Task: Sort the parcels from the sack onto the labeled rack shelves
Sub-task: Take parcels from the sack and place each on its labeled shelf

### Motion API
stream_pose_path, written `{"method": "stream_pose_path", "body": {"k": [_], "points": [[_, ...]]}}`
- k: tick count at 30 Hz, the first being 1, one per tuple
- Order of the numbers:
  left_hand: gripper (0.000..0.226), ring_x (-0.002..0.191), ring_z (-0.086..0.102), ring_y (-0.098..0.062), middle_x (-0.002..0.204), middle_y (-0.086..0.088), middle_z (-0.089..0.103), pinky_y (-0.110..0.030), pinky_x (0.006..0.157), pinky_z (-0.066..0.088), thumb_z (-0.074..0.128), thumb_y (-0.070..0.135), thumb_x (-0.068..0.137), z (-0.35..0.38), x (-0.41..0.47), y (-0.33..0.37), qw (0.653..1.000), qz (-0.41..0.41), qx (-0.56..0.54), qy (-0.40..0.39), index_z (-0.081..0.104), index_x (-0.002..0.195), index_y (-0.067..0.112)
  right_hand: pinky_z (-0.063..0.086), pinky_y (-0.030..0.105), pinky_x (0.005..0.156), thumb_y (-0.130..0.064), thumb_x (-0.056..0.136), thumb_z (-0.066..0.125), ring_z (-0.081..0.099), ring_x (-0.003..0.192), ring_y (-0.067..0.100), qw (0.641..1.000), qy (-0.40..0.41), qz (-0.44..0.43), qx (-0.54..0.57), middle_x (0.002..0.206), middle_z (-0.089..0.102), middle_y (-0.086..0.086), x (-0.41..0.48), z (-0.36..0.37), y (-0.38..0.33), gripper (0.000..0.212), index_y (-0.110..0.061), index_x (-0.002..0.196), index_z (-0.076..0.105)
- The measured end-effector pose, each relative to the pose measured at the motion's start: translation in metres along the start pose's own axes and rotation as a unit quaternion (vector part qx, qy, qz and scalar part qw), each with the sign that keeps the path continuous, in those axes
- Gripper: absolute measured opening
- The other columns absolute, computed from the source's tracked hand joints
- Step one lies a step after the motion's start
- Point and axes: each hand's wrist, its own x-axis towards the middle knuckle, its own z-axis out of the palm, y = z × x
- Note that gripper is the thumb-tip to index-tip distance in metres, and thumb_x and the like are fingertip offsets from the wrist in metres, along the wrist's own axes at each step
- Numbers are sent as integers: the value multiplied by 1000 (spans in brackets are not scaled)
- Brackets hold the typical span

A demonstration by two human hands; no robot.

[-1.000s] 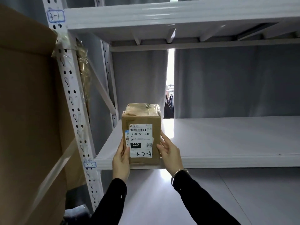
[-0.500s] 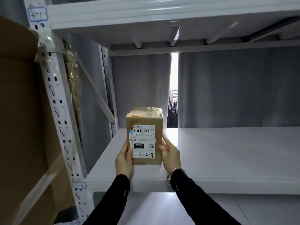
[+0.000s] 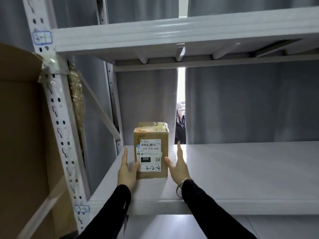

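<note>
On the 3-2 shelf [image 3: 241, 169]: cardboard parcel [image 3: 151, 152] upright, labelled 3-2-4; left hand [image 3: 126, 171] flat against its left side, fingers straight; right hand [image 3: 177, 167] just beside, also flat, gripping nothing.

1. Cardboard carton [image 3: 20, 135]: large, plain brown, filling the left edge of view. Reference point for all entries below.
2. Clear tape [image 3: 53, 66]: crumpled glossy strips at the carton's upper right corner.
3. Strapping band [image 3: 43, 207]: pale, running diagonally across the carton's lower right face.
4. Plastic wrap [image 3: 77, 104]: crinkled, yellowish, upright, just right of the carton.
5. Curtain [image 3: 241, 104]: grey, pleated, right of the carton and behind it.
6. Curtain gap [image 3: 181, 87]: narrow bright vertical slit, well right of the carton.
7. Dark garments [image 3: 180, 128]: visible through the slit's lower part; detail unclear.
</note>
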Motion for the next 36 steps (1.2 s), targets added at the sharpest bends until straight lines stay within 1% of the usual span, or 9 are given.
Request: {"method": "stream_pose_path", "body": {"k": [2,5,9,12,15,22,28,32,36], "points": [[71,142,24,-25,155,-2,25,-39,114,23,54,23,93,-7,-11,10,1000,6,4,-8,11,149,33,24,33,112,-27,94,49,26,141,23,1000,11,-3,-8,156,18,-1,-11,-9,-9,74,-27,148,-2],[78,145,17,-21,157,-1,18,-41,118,18,58,23,91,-14,-33,27,1000,10,0,-23,8,150,29,22,28,112,-23,94,51,25,142,20,1000,17,-4,10,155,22,-3,-36,-21,-25,74,-26,148,2],[78,143,20,-19,155,0,20,-37,116,18,61,17,89,-12,-71,47,998,41,2,-43,12,149,23,20,19,108,-21,93,54,25,142,16,999,26,-8,20,154,24,-2,-85,-38,-37,70,-23,148,11],[81,141,26,-23,154,-5,23,-39,117,21,62,19,88,14,-106,57,994,50,12,-97,10,150,21,18,13,102,-22,93,54,23,142,14,998,53,12,19,154,23,-2,-130,-72,-34,70,-23,148,12],[81,145,14,-19,158,-2,10,-35,117,14,59,23,90,66,-153,69,983,65,11,-170,6,151,21,19,13,100,-20,92,54,22,142,15,993,112,46,12,153,25,0,-179,-133,-22,71,-23,149,11],[77,146,6,-16,159,-6,5,-20,110,7,60,22,90,191,-303,106,933,114,-15,-341,12,150,16,19,18,109,-18,91,56,17,143,13,955,273,106,-51,156,18,-1,-336,-298,11,72,-17,149,12],[77,145,10,-16,159,-3,2,-18,107,11,58,24,91,299,-430,151,879,140,-38,-453,9,150,20,24,22,109,-21,91,57,25,139,12,914,377,140,-55,154,23,-1,-448,-414,35,73,-22,149,12],[73,146,10,-17,159,-5,4,-24,112,12,57,20,91,379,-511,169,851,145,-44,-503,14,150,20,23,15,103,-20,91,57,28,126,-2,896,412,157,-55,137,32,-15,-505,-495,57,70,-20,148,16],[66,145,13,-17,157,-6,14,-15,107,12,57,18,91,454,-576,173,837,129,-43,-530,22,147,16,22,19,108,-24,90,59,26,140,10,884,418,188,-86,152,27,-7,-541,-576,87,69,-20,147,19]]}}
